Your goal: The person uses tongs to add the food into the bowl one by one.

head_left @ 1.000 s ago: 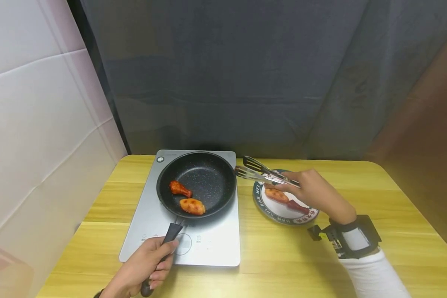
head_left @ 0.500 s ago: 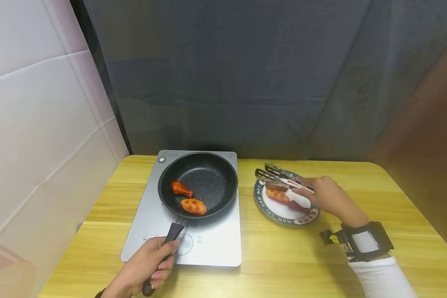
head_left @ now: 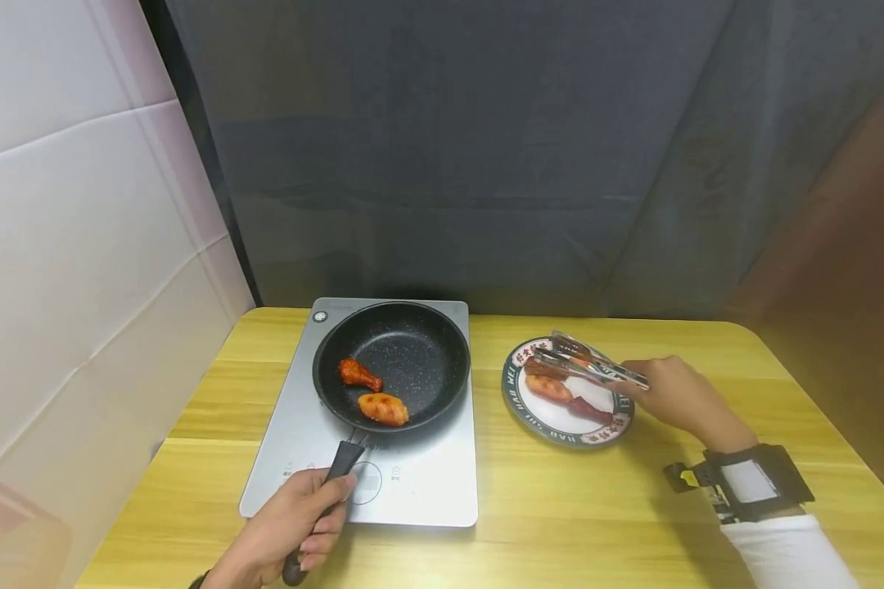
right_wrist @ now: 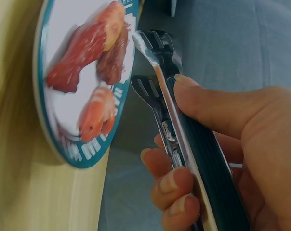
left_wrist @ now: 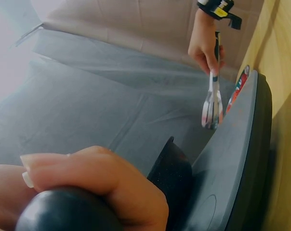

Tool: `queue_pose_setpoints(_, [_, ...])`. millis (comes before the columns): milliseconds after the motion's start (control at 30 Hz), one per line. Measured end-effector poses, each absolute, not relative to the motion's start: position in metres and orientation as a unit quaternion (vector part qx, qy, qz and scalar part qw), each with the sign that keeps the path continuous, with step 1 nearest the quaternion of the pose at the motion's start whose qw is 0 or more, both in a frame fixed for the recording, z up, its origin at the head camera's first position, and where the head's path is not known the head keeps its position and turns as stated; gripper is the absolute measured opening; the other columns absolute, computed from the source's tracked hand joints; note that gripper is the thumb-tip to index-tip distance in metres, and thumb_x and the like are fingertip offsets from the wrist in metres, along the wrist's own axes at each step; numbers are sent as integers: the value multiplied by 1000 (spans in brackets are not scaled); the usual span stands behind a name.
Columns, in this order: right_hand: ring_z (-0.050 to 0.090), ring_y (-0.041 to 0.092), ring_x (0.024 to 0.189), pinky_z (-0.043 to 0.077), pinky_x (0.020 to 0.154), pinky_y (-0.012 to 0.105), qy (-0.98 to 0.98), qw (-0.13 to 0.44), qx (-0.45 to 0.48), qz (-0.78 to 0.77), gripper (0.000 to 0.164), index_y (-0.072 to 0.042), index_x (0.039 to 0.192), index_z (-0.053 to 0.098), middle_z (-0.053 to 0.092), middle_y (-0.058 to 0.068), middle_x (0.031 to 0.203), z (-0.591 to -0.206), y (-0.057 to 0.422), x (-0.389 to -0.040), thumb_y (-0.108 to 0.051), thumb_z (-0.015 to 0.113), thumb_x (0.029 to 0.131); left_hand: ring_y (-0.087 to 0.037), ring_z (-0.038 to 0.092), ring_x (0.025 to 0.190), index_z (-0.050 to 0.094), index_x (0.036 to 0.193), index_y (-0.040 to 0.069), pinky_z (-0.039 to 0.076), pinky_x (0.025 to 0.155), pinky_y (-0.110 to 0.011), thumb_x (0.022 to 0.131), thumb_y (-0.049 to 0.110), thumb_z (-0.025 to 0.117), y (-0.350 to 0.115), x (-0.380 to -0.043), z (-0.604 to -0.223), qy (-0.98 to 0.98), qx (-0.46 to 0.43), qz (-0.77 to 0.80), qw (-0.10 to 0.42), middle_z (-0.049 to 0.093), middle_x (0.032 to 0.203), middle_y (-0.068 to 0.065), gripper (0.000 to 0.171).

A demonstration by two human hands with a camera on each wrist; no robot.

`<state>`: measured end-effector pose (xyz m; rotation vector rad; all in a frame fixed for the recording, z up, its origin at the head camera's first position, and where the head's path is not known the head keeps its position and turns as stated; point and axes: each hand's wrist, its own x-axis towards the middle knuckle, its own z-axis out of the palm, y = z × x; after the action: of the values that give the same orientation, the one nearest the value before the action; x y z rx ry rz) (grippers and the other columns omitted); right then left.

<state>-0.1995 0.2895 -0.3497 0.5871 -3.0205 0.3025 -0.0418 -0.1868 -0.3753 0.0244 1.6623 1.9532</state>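
Note:
My left hand (head_left: 295, 519) grips the handle of a black frying pan (head_left: 427, 360) on an induction cooker. In the pan lie a glazed drumstick (head_left: 359, 374) and a browned chicken wing piece (head_left: 383, 409). Over a patterned plate (head_left: 514, 405), my right hand (head_left: 681, 401) holds metal tongs (right_wrist: 172, 106) with dark grips, their tips apart with nothing between them. On that plate are a dark red drumstick (right_wrist: 71, 65), an orange wing-like piece (head_left: 548, 388), a brownish-red meat piece (right_wrist: 112, 62) and a shrimp (right_wrist: 96, 113). The tongs partly cover the shrimp in the head view.
The silver induction cooker (head_left: 435, 483) stands left of the plate on a wooden table (head_left: 560, 515). A dark curtain (head_left: 449, 164) hangs behind the table, and a pale panel (head_left: 96, 245) borders its left side.
My right hand has carried the tongs rightward, from beside the pan's rim to over the plate. My left hand stays on the pan handle, and the food has not moved.

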Motion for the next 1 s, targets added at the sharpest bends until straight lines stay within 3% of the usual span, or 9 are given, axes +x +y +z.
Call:
queue_pose_setpoints(200, [63, 43, 92, 49, 79, 60, -981, -3, 171, 93, 56, 7, 115, 64, 66, 26, 102, -349, 298, -195, -42, 68, 87, -5, 29, 41, 39, 81, 7, 30, 35, -20, 101, 27, 48, -187, -43, -376, 623, 9, 729, 283, 33, 58, 5, 30])
queue_pose_setpoints(1000, [62, 43, 92, 50, 75, 59, -979, -20, 182, 86, 57, 4, 117, 65, 65, 27, 103, -348, 292, -204, -44, 68, 86, -5, 29, 41, 39, 79, 7, 29, 35, -20, 102, 28, 47, -186, -42, -375, 625, 9, 726, 285, 32, 58, 5, 32])
